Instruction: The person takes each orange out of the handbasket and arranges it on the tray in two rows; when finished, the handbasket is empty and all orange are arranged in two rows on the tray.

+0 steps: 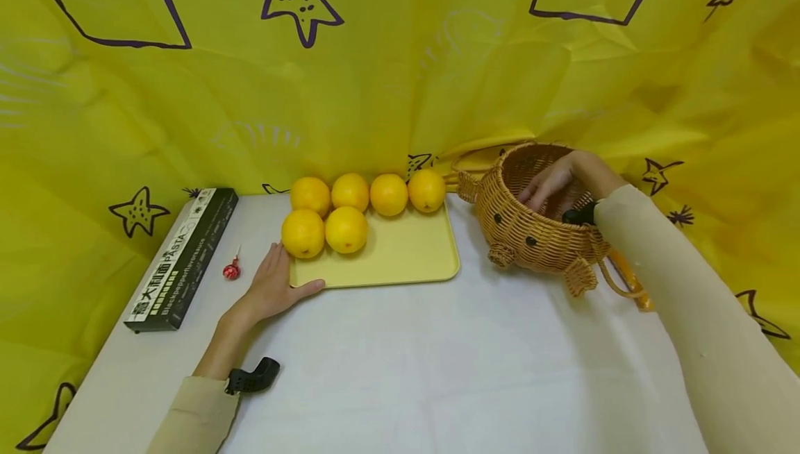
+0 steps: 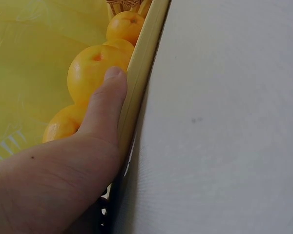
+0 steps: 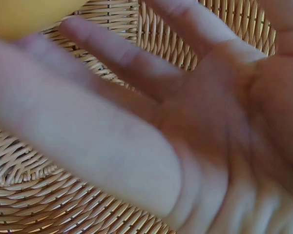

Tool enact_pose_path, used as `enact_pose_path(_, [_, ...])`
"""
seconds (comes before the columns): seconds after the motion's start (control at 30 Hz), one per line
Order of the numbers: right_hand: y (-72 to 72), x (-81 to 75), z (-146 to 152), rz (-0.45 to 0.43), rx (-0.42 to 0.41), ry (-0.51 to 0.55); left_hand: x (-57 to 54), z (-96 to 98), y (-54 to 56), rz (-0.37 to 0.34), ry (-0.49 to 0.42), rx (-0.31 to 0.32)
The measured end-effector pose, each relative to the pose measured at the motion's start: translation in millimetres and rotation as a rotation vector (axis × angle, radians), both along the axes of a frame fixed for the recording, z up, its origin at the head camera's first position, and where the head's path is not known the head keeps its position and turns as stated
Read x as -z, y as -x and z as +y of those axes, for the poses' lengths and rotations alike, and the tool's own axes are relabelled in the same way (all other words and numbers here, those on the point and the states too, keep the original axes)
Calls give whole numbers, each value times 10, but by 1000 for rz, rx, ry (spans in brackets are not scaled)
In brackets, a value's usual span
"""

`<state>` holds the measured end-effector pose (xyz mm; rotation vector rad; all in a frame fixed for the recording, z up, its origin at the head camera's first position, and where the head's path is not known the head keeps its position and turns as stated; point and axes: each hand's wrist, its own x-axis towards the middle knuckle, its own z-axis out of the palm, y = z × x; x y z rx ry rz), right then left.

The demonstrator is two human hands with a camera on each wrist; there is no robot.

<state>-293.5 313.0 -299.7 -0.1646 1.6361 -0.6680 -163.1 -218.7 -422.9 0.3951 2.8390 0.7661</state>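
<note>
In the head view my left hand (image 1: pixel 273 286) lies at the front left corner of a pale yellow tray (image 1: pixel 406 259). Its fingers run along the tray's left side, and the thumb (image 2: pixel 105 105) extends along the front rim. Several oranges (image 1: pixel 346 230) sit in the tray, in a back row and a shorter front row at the left. My right hand (image 1: pixel 553 178) reaches down into a wicker basket (image 1: pixel 521 232) with a pig's face. The right wrist view shows its fingers spread and fairly straight, with a yellow-orange round thing (image 3: pixel 24 14) right at the tips, partly out of frame.
At the left lies a long black and white pasta box (image 1: pixel 181 259). A red-wrapped lollipop (image 1: pixel 232 270) is between it and my left hand. An orange packet (image 1: pixel 631 280) shows behind the basket's right side. A yellow patterned cloth (image 1: pixel 375 107) hangs along the back of the white table.
</note>
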Motion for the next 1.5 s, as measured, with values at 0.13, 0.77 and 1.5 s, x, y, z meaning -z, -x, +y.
enact_pose_path(0.13, [9, 12, -76, -18, -19, 9, 9, -29, -20, 8, 0, -3])
enact_pose_path(0.77, [-64, -59, -259, 101, -132, -96, 31, 24, -34, 18, -17, 1])
enact_pose_path(1.5, [-842, -649, -132, 883, 645, 594, 24, 10, 20, 14, 4, 13])
